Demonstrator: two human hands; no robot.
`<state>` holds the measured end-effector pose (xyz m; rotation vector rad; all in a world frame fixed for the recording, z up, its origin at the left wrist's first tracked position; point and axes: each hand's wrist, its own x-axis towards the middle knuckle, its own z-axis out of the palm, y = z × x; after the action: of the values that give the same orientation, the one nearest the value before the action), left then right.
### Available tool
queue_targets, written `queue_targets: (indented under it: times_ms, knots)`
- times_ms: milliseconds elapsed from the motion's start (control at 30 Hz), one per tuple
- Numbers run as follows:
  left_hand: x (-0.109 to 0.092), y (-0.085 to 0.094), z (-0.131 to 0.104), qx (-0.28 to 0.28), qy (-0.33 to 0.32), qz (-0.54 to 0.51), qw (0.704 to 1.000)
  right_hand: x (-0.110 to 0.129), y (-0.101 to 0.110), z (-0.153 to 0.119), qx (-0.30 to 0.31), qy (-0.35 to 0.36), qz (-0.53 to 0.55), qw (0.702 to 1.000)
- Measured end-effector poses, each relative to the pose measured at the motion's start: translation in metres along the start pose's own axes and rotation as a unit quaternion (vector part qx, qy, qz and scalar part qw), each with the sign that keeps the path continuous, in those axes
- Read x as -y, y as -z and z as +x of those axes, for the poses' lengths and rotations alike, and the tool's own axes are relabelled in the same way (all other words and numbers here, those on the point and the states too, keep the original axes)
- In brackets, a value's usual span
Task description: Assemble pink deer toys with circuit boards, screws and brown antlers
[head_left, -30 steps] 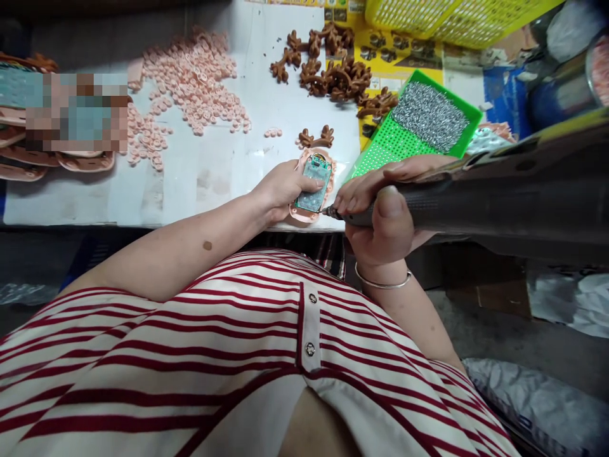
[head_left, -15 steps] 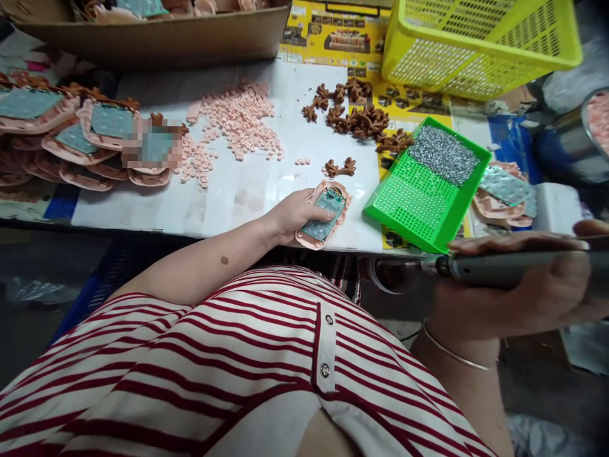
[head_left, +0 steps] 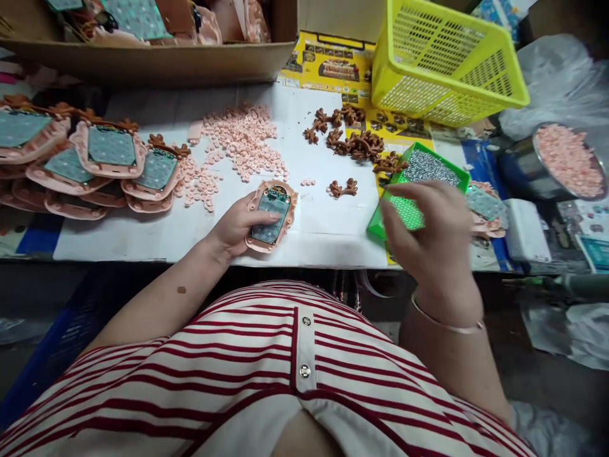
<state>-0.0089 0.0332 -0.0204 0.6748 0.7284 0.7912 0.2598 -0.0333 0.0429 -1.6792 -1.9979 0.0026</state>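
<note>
My left hand [head_left: 236,225] grips a pink plastic shell [head_left: 261,245] near the front edge of the table, its thumb lying over the grey-blue panel [head_left: 266,219] inside. A green circuit board and some wires show at the shell's top end. My right hand [head_left: 431,235], blurred by motion, hovers in front of the green basket [head_left: 375,223] of small silvery screws [head_left: 423,166]. Its thumb and forefinger are apart with nothing visible between them. At the right edge, a dark power screwdriver [head_left: 578,287] is apart from the hand. A brown antler-shaped part [head_left: 343,188] lies between my hands.
Stacked pink shells [head_left: 111,149] stand at left, beside a heap of small pink pieces [head_left: 245,139]. Brown parts [head_left: 359,143] lie further back. A cardboard box [head_left: 157,63], a yellow crate [head_left: 447,98] and a metal bowl [head_left: 523,162] of pink pieces border the work area.
My right hand has let go of the power screwdriver and moved left toward the green basket. The view has shifted; my left hand still holds the pink shell.
</note>
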Motion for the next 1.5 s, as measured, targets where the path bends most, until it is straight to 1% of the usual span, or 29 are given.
queue_targets:
  times_ms: [33,100,133,200,300,367,400,467,533,600,667,733,767,800,833,867,933,967,1000,1033,1067,1133,1300,1367,1500]
  knots:
    - [0.001,0.002,0.000,0.005,0.003,-0.008,1.000,0.002,-0.011,0.014,0.042,0.012,-0.041,0.998]
    - [0.002,0.003,-0.001,0.014,0.011,-0.026,0.999,0.004,-0.035,0.039,0.136,0.022,-0.121,0.983]
    - [0.001,0.003,-0.001,0.017,0.016,-0.035,0.999,0.004,-0.045,0.048,0.165,0.013,-0.155,0.974]
    - [0.000,0.002,-0.002,0.017,0.025,-0.050,0.998,-0.001,-0.061,0.057,0.193,-0.005,-0.212,0.958]
    - [-0.002,0.000,-0.001,0.005,0.033,-0.061,0.998,-0.014,-0.071,0.054,0.206,0.006,-0.245,0.947]
    - [-0.002,0.000,0.000,-0.004,0.040,-0.060,0.997,-0.024,-0.072,0.048,0.196,0.010,-0.236,0.952]
    - [-0.002,0.000,0.000,-0.008,0.043,-0.059,0.997,-0.028,-0.072,0.046,0.178,0.004,-0.229,0.957]
    - [-0.002,0.000,0.001,-0.011,0.047,-0.055,0.997,-0.035,-0.071,0.042,0.124,-0.021,-0.208,0.970]
    - [-0.001,0.000,0.001,-0.008,0.043,-0.053,0.998,-0.038,-0.070,0.039,0.078,-0.040,-0.163,0.983]
    - [-0.001,0.000,0.001,-0.001,0.036,-0.052,0.998,-0.038,-0.068,0.036,0.054,-0.051,-0.105,0.992]
    - [-0.001,0.000,0.001,0.001,0.030,-0.050,0.998,-0.036,-0.068,0.033,0.046,-0.061,-0.053,0.996]
    - [0.000,-0.001,0.001,0.000,0.024,-0.042,0.999,-0.031,-0.070,0.030,0.027,-0.087,0.008,0.996]
    - [0.000,-0.001,0.001,0.000,0.020,-0.034,0.999,-0.027,-0.072,0.029,0.017,-0.108,0.059,0.992]
    - [0.001,-0.001,0.000,0.004,0.015,-0.024,1.000,-0.023,-0.074,0.028,0.012,-0.137,0.128,0.982]
    - [0.001,-0.001,0.000,0.013,0.012,-0.008,1.000,-0.019,-0.076,0.027,0.015,-0.171,0.213,0.962]
    - [0.002,-0.002,-0.001,0.022,0.012,0.009,1.000,-0.014,-0.078,0.026,0.026,-0.207,0.305,0.929]
    - [0.003,-0.002,-0.002,0.031,0.019,0.045,0.998,-0.005,-0.083,0.024,0.068,-0.263,0.475,0.837]
    - [0.003,-0.003,-0.002,0.029,0.025,0.060,0.997,-0.002,-0.085,0.023,0.089,-0.281,0.535,0.792]
    - [0.003,-0.004,-0.003,0.024,0.029,0.070,0.997,0.001,-0.087,0.022,0.104,-0.293,0.578,0.755]
    - [0.003,-0.004,-0.004,0.017,0.030,0.076,0.996,0.003,-0.089,0.021,0.114,-0.303,0.605,0.728]
    - [0.003,-0.005,-0.004,0.010,0.030,0.079,0.996,0.005,-0.091,0.020,0.121,-0.310,0.620,0.711]
    - [0.003,-0.006,-0.004,0.002,0.030,0.081,0.996,0.007,-0.094,0.019,0.127,-0.319,0.632,0.695]
    - [0.003,-0.007,-0.003,-0.003,0.033,0.091,0.995,0.015,-0.094,0.020,0.111,-0.341,0.645,0.675]
    - [0.003,-0.007,-0.003,0.005,0.038,0.092,0.995,0.018,-0.091,0.022,0.102,-0.338,0.645,0.678]
    - [0.003,-0.008,-0.002,0.020,0.049,0.100,0.994,0.022,-0.088,0.025,0.092,-0.305,0.636,0.703]
